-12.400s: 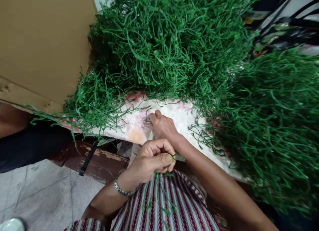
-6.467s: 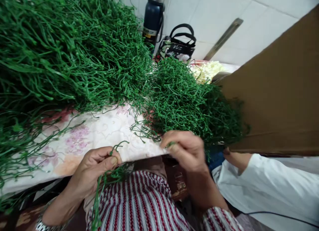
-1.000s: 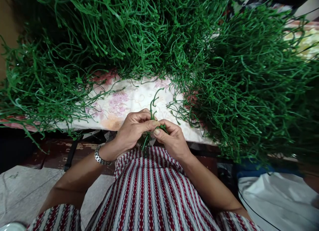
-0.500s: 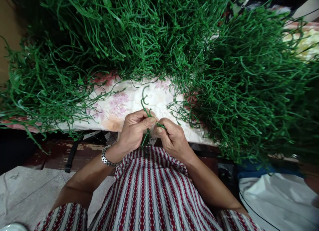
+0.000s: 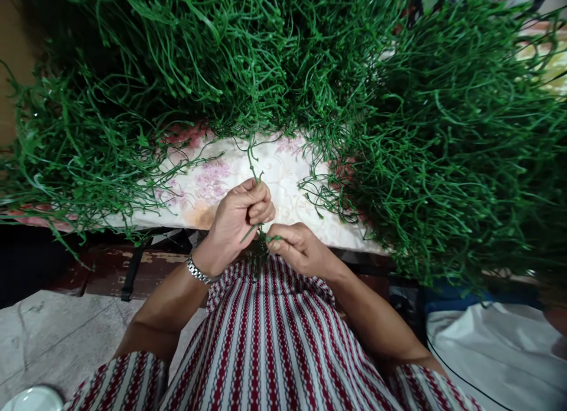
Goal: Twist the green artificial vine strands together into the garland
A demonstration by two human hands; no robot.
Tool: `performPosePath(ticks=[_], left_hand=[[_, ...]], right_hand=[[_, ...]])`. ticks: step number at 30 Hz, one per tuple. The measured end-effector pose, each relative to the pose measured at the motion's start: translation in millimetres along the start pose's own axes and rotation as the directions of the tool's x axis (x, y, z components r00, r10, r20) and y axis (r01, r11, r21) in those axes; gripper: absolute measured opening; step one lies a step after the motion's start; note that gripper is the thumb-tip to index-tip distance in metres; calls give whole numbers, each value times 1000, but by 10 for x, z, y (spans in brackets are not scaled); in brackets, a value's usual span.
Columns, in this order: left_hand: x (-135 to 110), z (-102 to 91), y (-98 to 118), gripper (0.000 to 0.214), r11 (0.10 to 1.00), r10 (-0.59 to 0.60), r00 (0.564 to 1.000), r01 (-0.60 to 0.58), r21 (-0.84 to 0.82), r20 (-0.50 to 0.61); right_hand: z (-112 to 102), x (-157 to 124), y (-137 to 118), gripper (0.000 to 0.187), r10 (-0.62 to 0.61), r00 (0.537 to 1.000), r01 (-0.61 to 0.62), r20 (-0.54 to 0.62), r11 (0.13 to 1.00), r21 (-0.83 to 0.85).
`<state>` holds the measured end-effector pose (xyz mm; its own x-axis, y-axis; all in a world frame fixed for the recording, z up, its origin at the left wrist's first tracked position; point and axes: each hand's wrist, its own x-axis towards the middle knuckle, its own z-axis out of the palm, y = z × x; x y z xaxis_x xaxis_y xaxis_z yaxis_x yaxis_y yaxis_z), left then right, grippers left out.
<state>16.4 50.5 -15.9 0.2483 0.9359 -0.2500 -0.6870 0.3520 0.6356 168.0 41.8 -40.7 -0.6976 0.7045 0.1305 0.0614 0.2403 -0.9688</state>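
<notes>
My left hand [image 5: 241, 213], with a metal watch on its wrist, is closed around a thin green stem [image 5: 252, 158] that sticks up past the fingers. A cut-looking end of green stalk pokes out under the palm. Just to the right and lower, my right hand [image 5: 303, 248] pinches a short green sprig [image 5: 274, 238] between thumb and forefinger. Between the hands dangles a dark green cluster [image 5: 259, 257], partly hidden; whether it joins the stem I cannot tell. The stems look like artificial plant stems.
Big heaps of similar green stems [image 5: 266, 62] cover the back and both sides of a floral cloth [image 5: 283, 180]. A white sheet-like bag [image 5: 491, 346] lies at lower right. Below left are a brown wooden edge [image 5: 106, 272] and a round white lid [image 5: 33, 399].
My left hand has moved slightly up and curled its fingers over the stem. My right hand has shifted down and away from it, so a gap shows between them.
</notes>
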Motion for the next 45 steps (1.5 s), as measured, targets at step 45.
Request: performPosePath(ticks=[45], left_hand=[[-264, -307, 48, 10, 99, 597, 782, -294, 951, 180]], right_hand=[[97, 242, 86, 9, -419, 902, 120, -104, 474, -873]])
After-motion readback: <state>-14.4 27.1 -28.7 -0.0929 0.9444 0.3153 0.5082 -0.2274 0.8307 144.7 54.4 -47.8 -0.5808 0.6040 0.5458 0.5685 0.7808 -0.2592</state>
